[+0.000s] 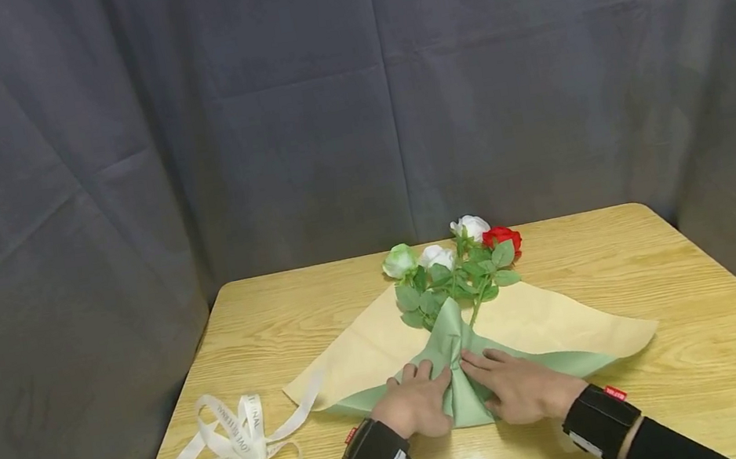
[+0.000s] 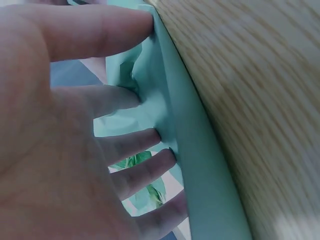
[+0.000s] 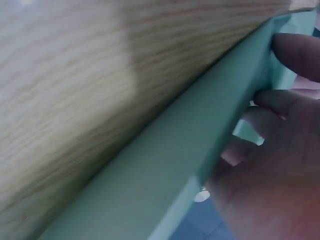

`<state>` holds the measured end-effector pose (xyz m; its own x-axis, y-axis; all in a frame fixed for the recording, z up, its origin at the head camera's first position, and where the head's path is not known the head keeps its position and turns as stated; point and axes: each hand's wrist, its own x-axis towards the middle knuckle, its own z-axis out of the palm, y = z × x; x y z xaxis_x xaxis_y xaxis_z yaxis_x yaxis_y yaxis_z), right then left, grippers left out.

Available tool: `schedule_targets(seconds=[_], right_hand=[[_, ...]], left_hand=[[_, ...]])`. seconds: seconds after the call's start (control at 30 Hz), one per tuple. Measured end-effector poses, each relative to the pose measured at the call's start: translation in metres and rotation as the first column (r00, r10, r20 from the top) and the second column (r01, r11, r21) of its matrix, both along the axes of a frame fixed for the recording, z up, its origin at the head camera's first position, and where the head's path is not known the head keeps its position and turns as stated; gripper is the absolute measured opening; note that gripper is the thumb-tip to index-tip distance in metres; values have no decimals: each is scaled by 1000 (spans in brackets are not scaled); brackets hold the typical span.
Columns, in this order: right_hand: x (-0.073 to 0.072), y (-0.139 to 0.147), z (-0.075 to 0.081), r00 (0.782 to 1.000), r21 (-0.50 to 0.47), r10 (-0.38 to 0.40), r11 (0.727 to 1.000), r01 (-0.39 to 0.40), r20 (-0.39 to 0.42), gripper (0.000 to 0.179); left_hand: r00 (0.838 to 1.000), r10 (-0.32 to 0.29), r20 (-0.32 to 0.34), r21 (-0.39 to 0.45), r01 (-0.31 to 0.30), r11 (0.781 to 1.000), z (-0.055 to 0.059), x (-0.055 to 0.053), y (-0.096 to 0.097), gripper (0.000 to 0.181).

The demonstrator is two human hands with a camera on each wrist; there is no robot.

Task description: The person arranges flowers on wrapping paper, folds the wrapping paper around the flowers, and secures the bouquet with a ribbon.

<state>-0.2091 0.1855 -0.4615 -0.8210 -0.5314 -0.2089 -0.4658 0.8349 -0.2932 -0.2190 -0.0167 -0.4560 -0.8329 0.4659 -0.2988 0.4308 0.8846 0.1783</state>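
A sheet of wrapping paper, cream point(image 1: 551, 311) on one face and green point(image 1: 468, 397) on the other, lies on the table with its near part folded up over flower stems. Down its middle runs a raised pleat. On the left of the pleat my left hand point(image 1: 417, 401) presses the green paper, its spread fingers reaching onto the sheet in the left wrist view. My right hand point(image 1: 523, 385) presses from the other side; some of its fingertips are hidden in the right wrist view. Artificial roses, white point(image 1: 436, 256), pale green point(image 1: 400, 260) and red point(image 1: 503, 240), stick out beyond the fold.
A loose white ribbon point(image 1: 246, 446) with printed lettering lies in loops at the table's left, one end touching the paper's left corner. The wooden table point(image 1: 705, 338) extends to both sides. Behind it hangs a dark grey curtain point(image 1: 299, 152).
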Motion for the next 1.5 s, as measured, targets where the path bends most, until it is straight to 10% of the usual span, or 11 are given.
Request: schedule_targets(seconds=[0.37,0.8,1.13,1.5], right_hand=[[10,12,-11,999,26,-32,999,32,6,58],[36,-5,-16,999,-50,-50,997,51,16,66],[30,-12,-14,991,-57,-132,990,133,11,75],[28,-17,-12,981,-14,-194,981,194,-2,77]], left_hand=[[991,124,55,-39,-122,992,3,11,-9,80],[990,133,48,-54,-131,990,-7,19,-10,74],[987,160,32,-61,-158,986,-7,23,-9,74],[986,169,-8,25,-169,985,-37,22,-28,88]])
